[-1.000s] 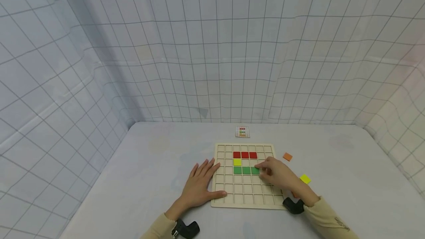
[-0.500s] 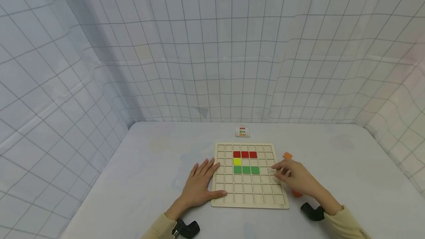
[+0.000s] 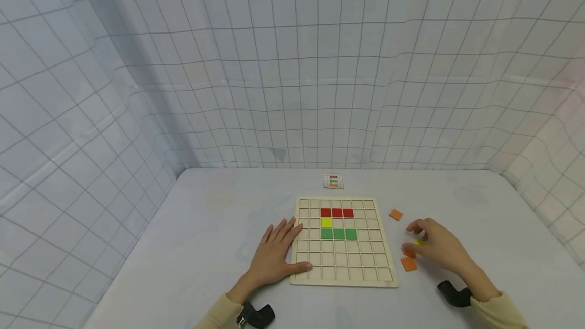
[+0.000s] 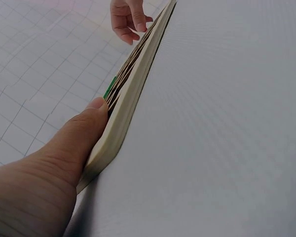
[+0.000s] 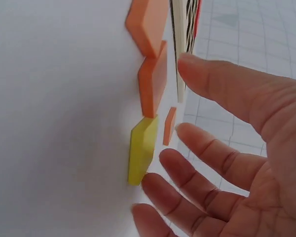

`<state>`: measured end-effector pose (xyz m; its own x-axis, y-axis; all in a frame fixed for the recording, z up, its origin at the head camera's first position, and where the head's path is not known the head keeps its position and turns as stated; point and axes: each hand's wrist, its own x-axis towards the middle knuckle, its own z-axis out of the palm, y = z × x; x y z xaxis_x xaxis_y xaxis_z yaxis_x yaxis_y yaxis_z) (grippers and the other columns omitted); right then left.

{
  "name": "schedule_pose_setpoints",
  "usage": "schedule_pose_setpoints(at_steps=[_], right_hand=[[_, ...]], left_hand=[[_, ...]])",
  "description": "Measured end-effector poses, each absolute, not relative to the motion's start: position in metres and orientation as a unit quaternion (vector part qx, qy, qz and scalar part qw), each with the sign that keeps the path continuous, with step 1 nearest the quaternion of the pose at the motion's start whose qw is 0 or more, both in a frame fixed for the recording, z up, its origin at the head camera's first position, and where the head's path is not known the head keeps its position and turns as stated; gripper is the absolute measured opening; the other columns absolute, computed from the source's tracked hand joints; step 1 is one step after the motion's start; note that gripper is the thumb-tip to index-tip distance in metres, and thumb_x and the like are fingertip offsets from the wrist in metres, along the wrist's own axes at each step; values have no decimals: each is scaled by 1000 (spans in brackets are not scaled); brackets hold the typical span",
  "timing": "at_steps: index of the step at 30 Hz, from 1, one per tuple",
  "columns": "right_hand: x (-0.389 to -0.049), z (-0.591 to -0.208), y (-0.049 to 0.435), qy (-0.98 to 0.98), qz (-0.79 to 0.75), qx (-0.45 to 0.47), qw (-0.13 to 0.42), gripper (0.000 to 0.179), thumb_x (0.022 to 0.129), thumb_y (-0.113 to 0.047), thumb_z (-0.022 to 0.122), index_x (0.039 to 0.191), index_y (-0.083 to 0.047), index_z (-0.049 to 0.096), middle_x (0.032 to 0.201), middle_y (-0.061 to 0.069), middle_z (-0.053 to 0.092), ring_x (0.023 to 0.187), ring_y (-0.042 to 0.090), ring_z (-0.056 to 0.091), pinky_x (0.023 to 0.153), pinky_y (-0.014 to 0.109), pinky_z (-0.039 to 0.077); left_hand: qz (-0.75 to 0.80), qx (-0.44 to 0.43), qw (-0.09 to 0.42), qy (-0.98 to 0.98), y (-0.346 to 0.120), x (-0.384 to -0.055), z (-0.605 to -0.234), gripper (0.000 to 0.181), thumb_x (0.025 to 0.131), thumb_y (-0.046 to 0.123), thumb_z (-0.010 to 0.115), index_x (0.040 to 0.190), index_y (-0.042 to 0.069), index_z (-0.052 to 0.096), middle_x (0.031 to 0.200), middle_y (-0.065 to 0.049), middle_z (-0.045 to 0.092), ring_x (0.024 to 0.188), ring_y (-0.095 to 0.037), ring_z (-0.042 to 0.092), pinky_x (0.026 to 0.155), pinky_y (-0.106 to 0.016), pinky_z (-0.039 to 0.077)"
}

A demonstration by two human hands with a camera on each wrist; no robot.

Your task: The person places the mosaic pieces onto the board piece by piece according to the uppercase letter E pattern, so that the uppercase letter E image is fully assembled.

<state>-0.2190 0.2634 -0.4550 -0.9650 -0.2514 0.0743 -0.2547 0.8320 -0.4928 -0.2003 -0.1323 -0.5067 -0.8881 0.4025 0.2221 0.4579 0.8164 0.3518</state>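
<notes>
A cream grid board [image 3: 340, 270] lies flat on the table. In it sit a row of red tiles [image 3: 337, 212], one yellow tile [image 3: 326, 223] and a row of green tiles [image 3: 339, 234]. My left hand [image 3: 274, 258] rests spread at the board's left edge, its thumb on the rim. Right of the board, my right hand [image 3: 439, 245] hovers over loose tiles, fingers loosely bent and apart, holding nothing. Beneath its fingers lie a yellow tile [image 5: 142, 150] and an orange tile [image 5: 153, 81]; another orange tile [image 3: 409, 264] lies just nearer.
A lone orange tile [image 3: 395, 215] lies by the board's right edge, farther back. Behind the board is a small pattern card [image 3: 333, 181] with coloured squares. White gridded cloth [image 3: 292, 90] hangs around the table's back and sides.
My right hand has let go of the right-hand green tile in its row and moved right, off the board, to the loose tiles. The left hand has stayed put.
</notes>
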Motion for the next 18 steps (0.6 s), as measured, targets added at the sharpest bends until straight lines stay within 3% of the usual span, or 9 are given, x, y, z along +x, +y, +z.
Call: schedule_pose_setpoints(at_steps=[10,18], right_hand=[[-221,-458,273,-963,251,89,-36,49,76,-46,77,92,-4,59,81,3,54,70,18,48,57,32,40],[-222,-459,280,-956,279,77,-58,41,81,-39,75,88,-5,54,70,2,49,62,17,43,53,30,34]], left_hand=[[-204,-226,63,-950,-133,-201,-509,94,78,75,53,150,18,31,155,-4,22,142,-23,13,112,-48,5],[-197,-222,63,-953,-133,-201,-509,95,77,76,52,150,19,31,156,-3,21,142,-22,12,112,-47,5]])
